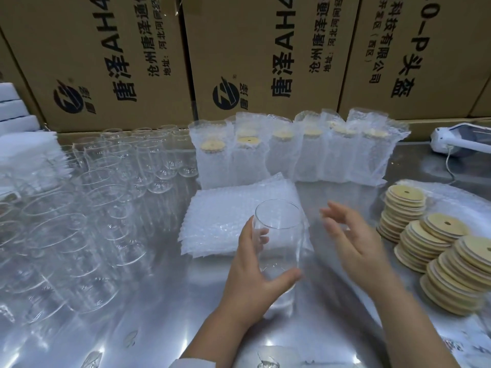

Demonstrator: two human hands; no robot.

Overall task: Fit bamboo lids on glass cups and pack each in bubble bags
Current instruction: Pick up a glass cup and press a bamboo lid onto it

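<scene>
Brown cardboard boxes (239,49) printed with black characters form a wall along the table's far edge. The table (148,309) is shiny sheet metal, streaked with reflections. Its left half is crowded with clear glass cups (79,221), tall, rounded and thin-walled, standing close together. Along the far edge, right of centre, stands a row of packed cups in bubble bags (292,158), their pale round lids showing through the cloudy, pimpled plastic. In front of that row lies a flat stack of empty bubble bags (228,216), square and soft-edged. At the right edge, leaning stacks of bamboo lids (438,251) rest on bubble sheet; each is a thin tan disc with a small hole in the middle. Near the table's middle, just in front of the flat stack, one upright glass cup (281,221) without a lid is gripped by the left hand (249,277), thumb across its lower near side and fingers showing through the glass. The right hand (353,240) hovers just beside it, fingers loosely spread, holding nothing.
</scene>
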